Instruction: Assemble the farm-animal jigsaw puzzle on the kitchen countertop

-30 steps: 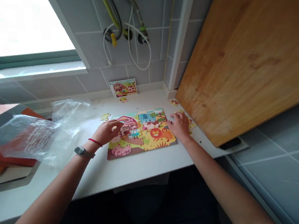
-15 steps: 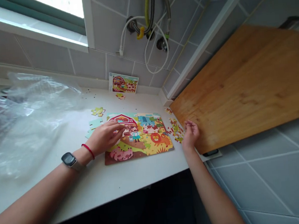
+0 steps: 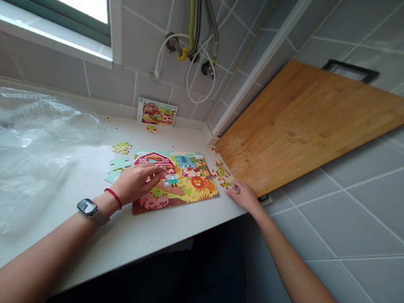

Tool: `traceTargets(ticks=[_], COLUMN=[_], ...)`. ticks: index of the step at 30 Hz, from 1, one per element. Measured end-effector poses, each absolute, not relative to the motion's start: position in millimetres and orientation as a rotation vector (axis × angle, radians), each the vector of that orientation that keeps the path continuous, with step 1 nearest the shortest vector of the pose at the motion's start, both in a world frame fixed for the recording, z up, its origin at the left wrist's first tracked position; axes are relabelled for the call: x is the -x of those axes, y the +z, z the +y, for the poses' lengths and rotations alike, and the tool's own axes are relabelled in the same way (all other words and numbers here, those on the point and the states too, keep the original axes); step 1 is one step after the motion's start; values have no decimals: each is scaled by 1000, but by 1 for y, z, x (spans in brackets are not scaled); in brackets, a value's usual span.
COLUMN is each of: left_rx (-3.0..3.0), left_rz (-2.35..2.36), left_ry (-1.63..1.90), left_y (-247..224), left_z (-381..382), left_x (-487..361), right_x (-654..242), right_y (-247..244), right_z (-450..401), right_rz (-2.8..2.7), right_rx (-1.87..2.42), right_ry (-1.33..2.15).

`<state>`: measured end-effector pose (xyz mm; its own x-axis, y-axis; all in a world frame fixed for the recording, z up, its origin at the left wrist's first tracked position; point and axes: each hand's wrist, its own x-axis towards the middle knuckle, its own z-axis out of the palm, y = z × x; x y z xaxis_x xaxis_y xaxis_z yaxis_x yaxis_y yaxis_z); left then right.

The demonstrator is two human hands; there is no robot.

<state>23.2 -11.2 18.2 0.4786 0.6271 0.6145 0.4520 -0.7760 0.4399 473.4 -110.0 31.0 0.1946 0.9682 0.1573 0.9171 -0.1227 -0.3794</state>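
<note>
The jigsaw puzzle, a farm scene with a red barn, pink pigs and lions, lies on the white counter. Over its left half rests my left hand, fingers bent and pressed together above the barn and the farmer; whatever may be between them is hidden. My right hand reaches the near end of a pile of loose puzzle pieces to the right of the puzzle. Its fingertips close at a piece there, partly hidden by the fingers. Pale green and blue pieces lie behind my left hand.
A picture card leans against the tiled wall, with a small piece before it. Crumpled clear plastic covers the counter's left. A wooden board leans at the right. Hoses and a white cable hang at the back.
My right hand has come down and toward me from beside the board to the near end of the piece pile. My left hand stays over the puzzle. The view has shifted slightly.
</note>
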Motion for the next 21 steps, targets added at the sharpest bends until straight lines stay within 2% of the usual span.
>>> traceTargets(ticks=[13, 21], left_rx=[-2524, -2523], left_rz=[850, 880], left_ry=[1162, 1137], left_y=[16, 16], left_z=[-18, -17], left_x=[-32, -32], right_x=[-475, -437], right_y=[32, 58], right_z=[-92, -87], right_rz=[-1426, -1174], right_rx=[2047, 1679], right_ry=[495, 888])
